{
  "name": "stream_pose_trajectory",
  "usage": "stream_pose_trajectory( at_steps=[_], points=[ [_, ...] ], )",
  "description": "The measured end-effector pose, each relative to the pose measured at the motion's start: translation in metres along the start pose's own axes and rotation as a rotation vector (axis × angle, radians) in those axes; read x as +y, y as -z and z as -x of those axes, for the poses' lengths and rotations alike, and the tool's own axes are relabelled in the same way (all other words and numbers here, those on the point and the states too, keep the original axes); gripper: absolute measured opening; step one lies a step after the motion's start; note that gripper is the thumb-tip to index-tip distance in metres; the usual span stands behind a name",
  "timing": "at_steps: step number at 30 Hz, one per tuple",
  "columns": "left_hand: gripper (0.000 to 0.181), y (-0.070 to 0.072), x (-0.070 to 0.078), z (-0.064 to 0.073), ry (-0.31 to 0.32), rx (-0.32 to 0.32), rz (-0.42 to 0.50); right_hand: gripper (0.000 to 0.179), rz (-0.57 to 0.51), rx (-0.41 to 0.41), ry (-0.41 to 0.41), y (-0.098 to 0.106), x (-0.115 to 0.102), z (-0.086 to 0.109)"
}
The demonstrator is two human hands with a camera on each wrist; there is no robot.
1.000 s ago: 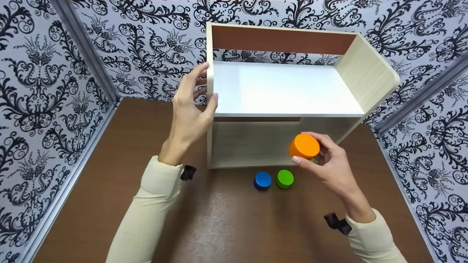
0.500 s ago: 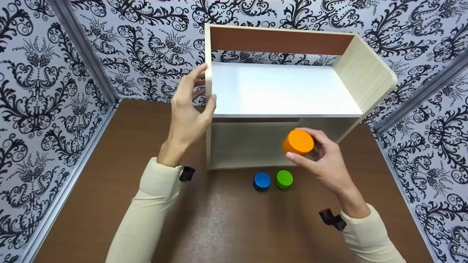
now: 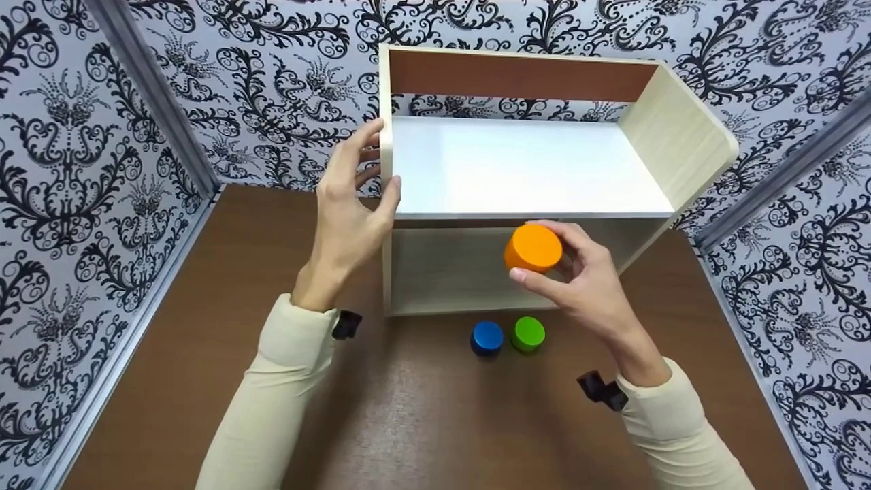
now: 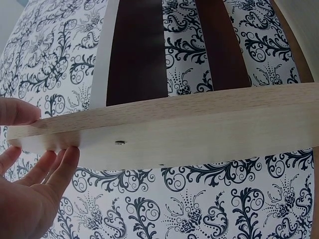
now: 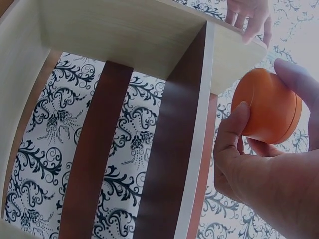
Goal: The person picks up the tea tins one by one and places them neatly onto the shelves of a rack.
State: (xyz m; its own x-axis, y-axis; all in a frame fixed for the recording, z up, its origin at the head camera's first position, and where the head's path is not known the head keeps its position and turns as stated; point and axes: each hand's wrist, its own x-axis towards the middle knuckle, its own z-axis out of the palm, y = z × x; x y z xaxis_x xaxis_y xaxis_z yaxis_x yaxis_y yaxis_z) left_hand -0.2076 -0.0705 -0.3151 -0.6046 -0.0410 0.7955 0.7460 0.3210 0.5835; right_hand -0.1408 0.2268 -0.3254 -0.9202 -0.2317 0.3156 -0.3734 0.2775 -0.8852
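Observation:
An orange round container (image 3: 534,247) with a lid seam is held between the thumb and fingers of my right hand (image 3: 592,286), in front of the shelf unit's lower compartment and just below the white shelf board (image 3: 531,167). The right wrist view shows the orange container (image 5: 266,105) off the unit's side, its rim pinched. My left hand (image 3: 350,211) grips the left side panel (image 3: 386,150) of the shelf unit, thumb on the front and fingers on the outer face. In the left wrist view, the fingers (image 4: 62,172) touch that panel (image 4: 199,124).
A blue round container (image 3: 487,337) and a green one (image 3: 529,333) stand side by side on the brown table (image 3: 408,422), before the unit. The unit's right side panel (image 3: 680,136) rises beyond the shelf. Patterned walls (image 3: 272,88) enclose the back and sides.
My right hand has moved left and slightly up with the orange container. The left hand stays on the side panel, and the blue and green containers have not moved.

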Motion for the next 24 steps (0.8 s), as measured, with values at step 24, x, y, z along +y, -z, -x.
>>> stream_pose_trajectory(
  at_steps=[24],
  points=[
    [0.059, 0.000, 0.000, 0.001, 0.000, 0.005, -0.006, 0.057, 0.019, -0.032, 0.016, -0.018, -0.010, -0.032]
  ],
)
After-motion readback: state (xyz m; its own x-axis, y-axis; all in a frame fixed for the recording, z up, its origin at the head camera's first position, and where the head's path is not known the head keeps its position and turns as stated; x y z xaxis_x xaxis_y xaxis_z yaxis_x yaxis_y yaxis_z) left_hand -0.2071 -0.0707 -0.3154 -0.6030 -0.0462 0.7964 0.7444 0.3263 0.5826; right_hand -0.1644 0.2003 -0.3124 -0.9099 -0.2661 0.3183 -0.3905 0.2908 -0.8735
